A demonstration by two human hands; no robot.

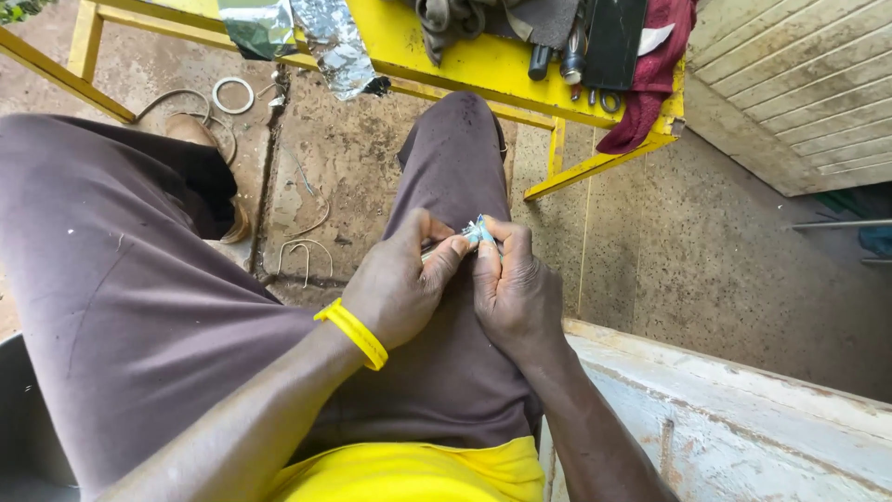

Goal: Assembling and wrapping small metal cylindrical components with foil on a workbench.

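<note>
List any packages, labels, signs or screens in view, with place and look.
Crumpled foil wrapper: hanging over the yellow table edge at top, silvery with a greenish part.
Flat black rectangular thing: on the table at top right; cannot tell if it is a screen.
No signs seen.

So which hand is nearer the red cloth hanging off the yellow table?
Right. The right hand is nearer the red cloth, below and slightly left of it. The left hand sits further left, pinching the same small pale-blue piece.

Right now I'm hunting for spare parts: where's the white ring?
In the head view, the white ring lies on the ground at upper left, under the yellow table's frame, beside the brown shoe.
</note>
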